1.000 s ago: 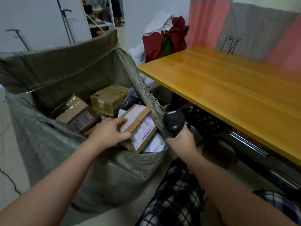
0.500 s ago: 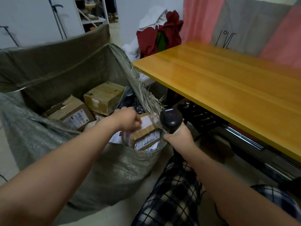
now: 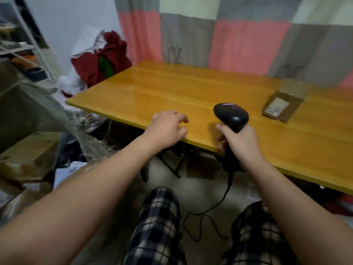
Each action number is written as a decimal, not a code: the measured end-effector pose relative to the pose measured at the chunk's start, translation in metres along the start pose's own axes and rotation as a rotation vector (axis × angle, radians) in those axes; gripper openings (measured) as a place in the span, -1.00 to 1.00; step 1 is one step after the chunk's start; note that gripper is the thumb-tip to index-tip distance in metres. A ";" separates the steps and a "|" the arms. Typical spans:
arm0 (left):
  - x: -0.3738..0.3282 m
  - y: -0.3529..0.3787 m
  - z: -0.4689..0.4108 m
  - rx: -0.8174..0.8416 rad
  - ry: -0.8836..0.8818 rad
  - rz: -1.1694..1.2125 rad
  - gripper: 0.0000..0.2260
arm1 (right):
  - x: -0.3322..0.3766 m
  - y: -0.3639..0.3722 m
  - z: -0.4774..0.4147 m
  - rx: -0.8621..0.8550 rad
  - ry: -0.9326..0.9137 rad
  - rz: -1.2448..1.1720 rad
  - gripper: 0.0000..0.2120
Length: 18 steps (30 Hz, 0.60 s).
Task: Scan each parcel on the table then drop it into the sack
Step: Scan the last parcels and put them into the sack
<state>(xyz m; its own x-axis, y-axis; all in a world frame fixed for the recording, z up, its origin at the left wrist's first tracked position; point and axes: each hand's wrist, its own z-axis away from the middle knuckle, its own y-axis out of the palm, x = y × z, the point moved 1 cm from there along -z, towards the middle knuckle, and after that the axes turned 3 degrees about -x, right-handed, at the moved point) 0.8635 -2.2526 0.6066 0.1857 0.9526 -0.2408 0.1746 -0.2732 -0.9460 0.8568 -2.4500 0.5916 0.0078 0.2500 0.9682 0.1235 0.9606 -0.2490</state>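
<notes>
Since half a second ago the left hand (image 3: 168,127) has left the sack (image 3: 28,111) and swung across to the table (image 3: 172,88), and the view has turned with it. That hand is now empty, fingers loosely bent, over the table's near edge; whether it touches the wood I cannot tell. Just beside it, the right hand (image 3: 240,142) is wrapped round the handle of the black scanner (image 3: 231,116), head raised above the tabletop, its cable (image 3: 210,207) trailing down to the floor between the knees.

Further out, one brown parcel (image 3: 280,109) lies flat on the table, label up, well to the right of both hands (the only one in view there). The sack stands at the left edge with boxes (image 3: 28,150) showing inside it.

So the work looks nearly finished: most parcels appear bagged, and this last one still needs fetching, scanning and dropping in.
</notes>
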 end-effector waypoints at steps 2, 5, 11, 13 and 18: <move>-0.038 0.017 -0.029 0.014 0.077 0.024 -0.70 | 0.000 -0.041 -0.007 -0.092 0.040 -0.033 -0.82; -0.089 0.039 -0.067 0.007 0.166 0.082 -0.68 | 0.001 -0.091 -0.012 -0.202 0.063 -0.092 -0.86; -0.187 0.068 -0.122 -0.088 0.310 0.136 -0.61 | -0.004 -0.158 -0.031 -0.378 0.088 -0.185 -0.89; -0.211 0.075 -0.143 -0.111 0.311 0.118 -0.57 | -0.008 -0.176 -0.038 -0.427 0.111 -0.191 -0.88; -0.244 0.089 -0.191 0.010 0.115 0.114 -0.27 | -0.017 -0.205 -0.051 -0.504 0.138 -0.218 -0.87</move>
<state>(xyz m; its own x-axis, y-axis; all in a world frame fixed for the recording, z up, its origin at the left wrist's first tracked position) 1.0187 -2.5352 0.6233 0.3133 0.8938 -0.3208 0.1368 -0.3768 -0.9161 0.8816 -2.6575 0.6271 0.0543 0.0019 0.9985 0.5951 0.8029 -0.0339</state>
